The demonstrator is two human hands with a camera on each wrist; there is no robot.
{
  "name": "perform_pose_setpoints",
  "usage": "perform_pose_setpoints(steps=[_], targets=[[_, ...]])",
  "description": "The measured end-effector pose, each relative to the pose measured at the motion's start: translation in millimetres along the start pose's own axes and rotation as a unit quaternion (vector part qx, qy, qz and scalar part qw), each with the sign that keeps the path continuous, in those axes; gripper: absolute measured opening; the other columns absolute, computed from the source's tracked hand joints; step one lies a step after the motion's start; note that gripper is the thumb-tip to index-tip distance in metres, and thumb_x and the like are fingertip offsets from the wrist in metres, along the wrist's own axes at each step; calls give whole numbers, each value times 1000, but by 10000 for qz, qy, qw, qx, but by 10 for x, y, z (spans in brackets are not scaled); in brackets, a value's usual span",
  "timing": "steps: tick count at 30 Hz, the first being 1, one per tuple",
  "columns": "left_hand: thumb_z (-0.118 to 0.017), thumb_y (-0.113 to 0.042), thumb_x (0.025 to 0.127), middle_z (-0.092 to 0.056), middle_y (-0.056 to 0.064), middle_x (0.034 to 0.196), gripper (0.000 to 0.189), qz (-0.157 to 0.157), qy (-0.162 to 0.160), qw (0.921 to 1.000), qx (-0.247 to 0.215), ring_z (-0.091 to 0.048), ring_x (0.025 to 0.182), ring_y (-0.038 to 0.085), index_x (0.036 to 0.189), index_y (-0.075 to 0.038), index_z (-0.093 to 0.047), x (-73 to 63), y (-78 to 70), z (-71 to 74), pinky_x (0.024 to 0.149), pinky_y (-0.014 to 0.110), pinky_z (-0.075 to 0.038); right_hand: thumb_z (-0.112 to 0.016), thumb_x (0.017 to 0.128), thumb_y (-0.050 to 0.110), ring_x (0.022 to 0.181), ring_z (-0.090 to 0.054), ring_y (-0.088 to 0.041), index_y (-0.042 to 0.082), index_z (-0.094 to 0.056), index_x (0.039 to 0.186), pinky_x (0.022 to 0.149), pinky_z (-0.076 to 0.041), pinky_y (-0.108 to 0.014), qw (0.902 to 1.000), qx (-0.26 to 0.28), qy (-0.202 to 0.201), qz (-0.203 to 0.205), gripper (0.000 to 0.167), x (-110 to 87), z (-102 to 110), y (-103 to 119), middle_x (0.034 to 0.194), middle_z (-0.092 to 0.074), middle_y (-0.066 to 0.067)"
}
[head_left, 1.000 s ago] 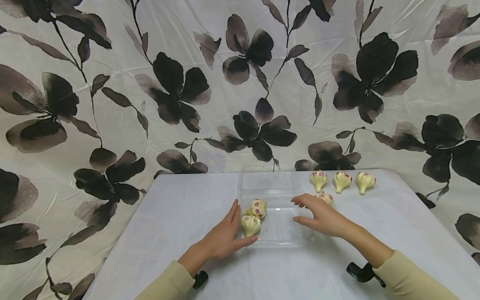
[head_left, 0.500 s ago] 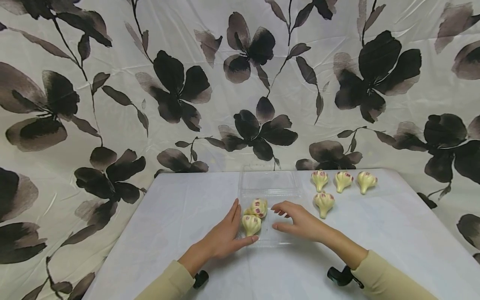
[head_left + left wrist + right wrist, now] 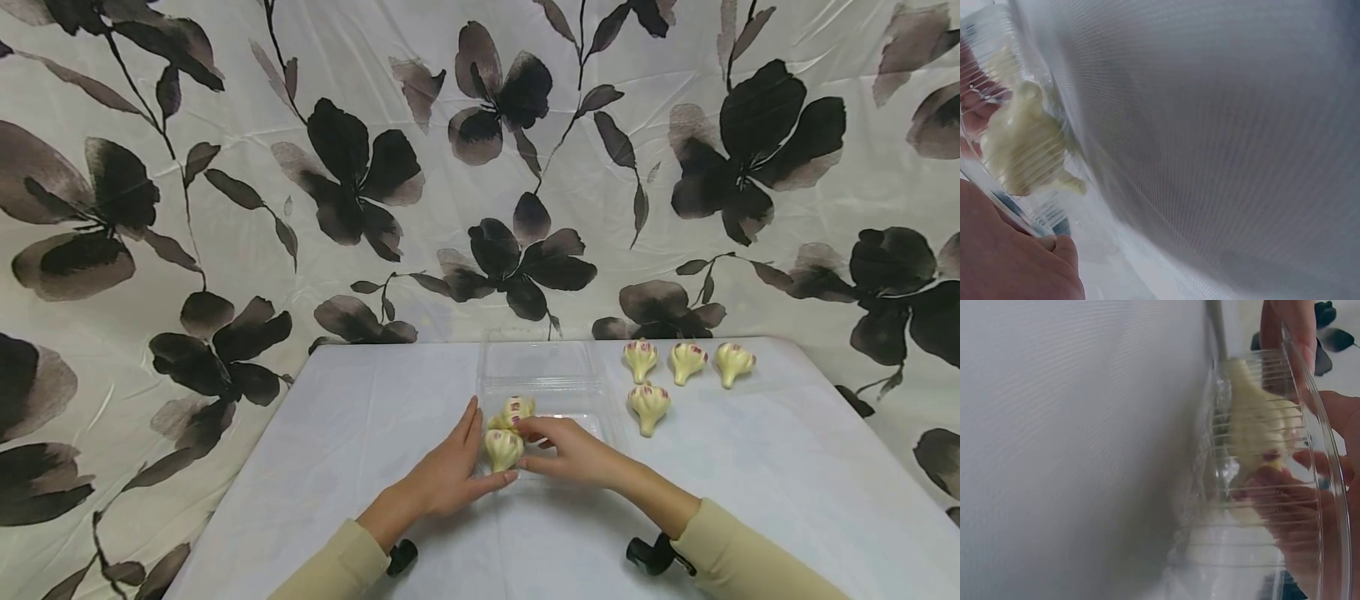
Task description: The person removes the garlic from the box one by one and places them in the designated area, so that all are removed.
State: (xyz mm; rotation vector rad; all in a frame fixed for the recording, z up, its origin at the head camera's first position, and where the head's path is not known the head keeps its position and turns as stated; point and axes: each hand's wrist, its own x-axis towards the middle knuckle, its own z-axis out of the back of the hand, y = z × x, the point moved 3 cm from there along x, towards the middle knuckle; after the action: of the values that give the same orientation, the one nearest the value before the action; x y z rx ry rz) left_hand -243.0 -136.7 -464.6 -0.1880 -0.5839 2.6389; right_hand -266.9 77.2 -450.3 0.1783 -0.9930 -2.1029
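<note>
Garlic bulbs lie in the left part of a clear plastic clamshell box (image 3: 542,362), whose lid is folded back. A front bulb (image 3: 503,451) and a back bulb (image 3: 518,408) are plain to see; whether a third lies between them I cannot tell. Along the box's left wall my left hand (image 3: 442,475) rests with straight fingers, its thumb at the front edge. My right hand (image 3: 573,452) reaches into the box, fingertips at the bulbs, thumb lower beside the front one. Through the ribbed wall, the right wrist view shows its fingers against a bulb (image 3: 1260,422).
Right of the box, a single garlic bulb (image 3: 648,407) lies in front of a row of bulbs (image 3: 687,362) near the table's back edge. A white cloth covers the table (image 3: 352,417). Behind it hangs a floral curtain (image 3: 420,292).
My right hand has moved left from beside the lone bulb into the box, reaching the bulbs there. My left hand has stayed at the box's left wall.
</note>
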Motion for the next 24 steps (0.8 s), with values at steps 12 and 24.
perform_pose_setpoints(steps=[12,24], targets=[[-41,-86,89,8,12,172,120,-22,-13,10000,57,-23,153,30,163,1,-5,7,10,-7,116,46,-37,-71,98,20,106,-70,-26,-6,-61,134,92,-58,-41,10000,68,-24,-51,46,81,-53,39,126,-69,-19],[-43,-85,89,8,12,172,120,-72,-8,10000,-20,-23,153,33,163,2,-6,12,10,-1,116,47,-38,-72,96,21,78,-61,-6,0,-65,132,72,-53,-26,9988,-224,-252,-343,42,141,-112,68,92,-71,0]])
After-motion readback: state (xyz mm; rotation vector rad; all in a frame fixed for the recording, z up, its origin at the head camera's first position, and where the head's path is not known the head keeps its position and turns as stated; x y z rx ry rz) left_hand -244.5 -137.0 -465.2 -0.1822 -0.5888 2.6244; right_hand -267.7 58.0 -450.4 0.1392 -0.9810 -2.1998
